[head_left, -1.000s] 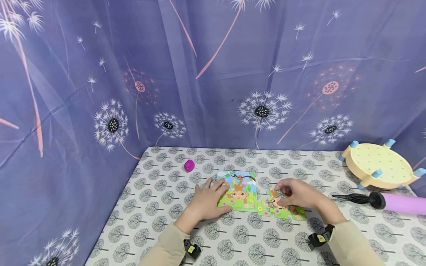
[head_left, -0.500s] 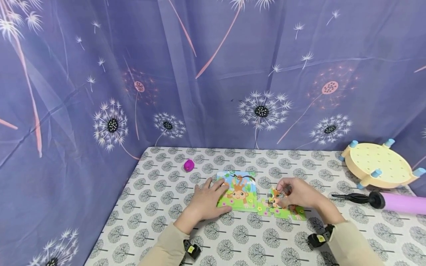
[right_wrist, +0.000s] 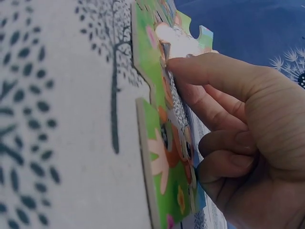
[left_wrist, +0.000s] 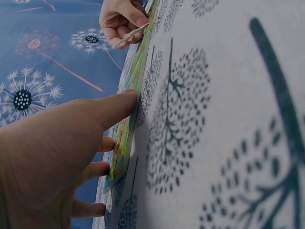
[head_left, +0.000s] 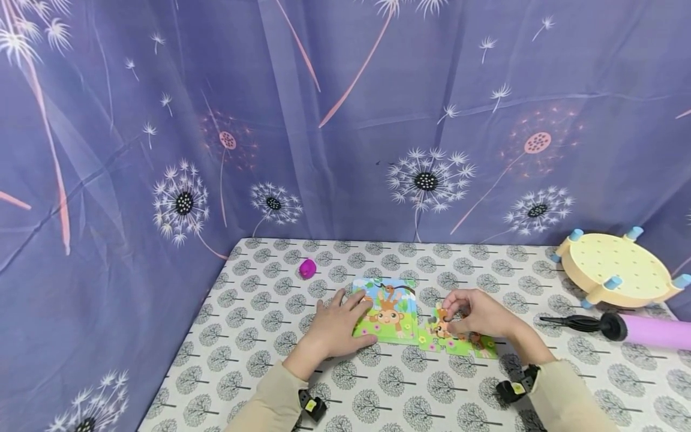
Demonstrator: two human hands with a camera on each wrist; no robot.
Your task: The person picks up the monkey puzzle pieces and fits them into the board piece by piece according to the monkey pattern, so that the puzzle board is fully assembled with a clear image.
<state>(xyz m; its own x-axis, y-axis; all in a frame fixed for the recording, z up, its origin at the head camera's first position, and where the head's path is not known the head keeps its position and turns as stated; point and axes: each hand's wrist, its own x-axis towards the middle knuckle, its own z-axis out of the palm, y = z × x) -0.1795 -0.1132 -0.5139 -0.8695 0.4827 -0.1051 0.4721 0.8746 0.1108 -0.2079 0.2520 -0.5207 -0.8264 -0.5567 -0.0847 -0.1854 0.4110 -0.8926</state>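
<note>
My left hand (head_left: 336, 327) lies spread over the left edge of a square monkey puzzle (head_left: 387, 318), fingertips and thumb on its face and near rim. In the left wrist view the thumb (left_wrist: 119, 106) reaches the edge of the flat board. Just to the right, my right hand (head_left: 482, 313) pinches a jigsaw piece (right_wrist: 181, 42) printed with part of a monkey's face, between thumb and fingers. That piece is tilted up over other green-and-orange jigsaw pieces (right_wrist: 159, 162) lying on the cloth. Some of those pieces are hidden under the right hand.
A small purple toy (head_left: 308, 269) sits behind and left of the puzzle. At the right lie a pink pump (head_left: 655, 330) with a black nozzle and a yellow round pegged stand (head_left: 615, 267) with blue feet. A tree-print cloth (head_left: 399, 384) covers the table; a purple curtain hangs behind.
The right hand has shifted slightly left, and the pinched jigsaw piece has come with it and tilted up. The left hand stays where it was on the puzzle.
</note>
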